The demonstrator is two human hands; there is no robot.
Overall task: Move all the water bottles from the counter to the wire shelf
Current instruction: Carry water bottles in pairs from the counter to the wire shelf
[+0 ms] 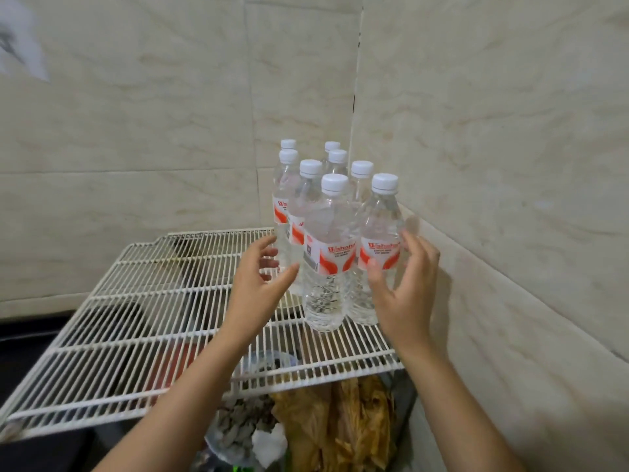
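Several clear water bottles with white caps and red-and-white labels stand upright in a cluster at the far right corner of the white wire shelf (136, 318). The two nearest are a front-middle bottle (328, 267) and a front-right bottle (377, 253). My left hand (258, 284) is open just left of the cluster, fingers spread, thumb near the front-middle bottle. My right hand (405, 284) is open at the right side of the front-right bottle, fingers curved close to it but not gripping.
Tiled walls meet in a corner right behind the bottles. Under the shelf's front edge lie bags of dried food (343, 427) and a bowl of small pieces (238, 424). A dark counter (20, 335) runs along the left. The shelf's left and middle wires carry nothing.
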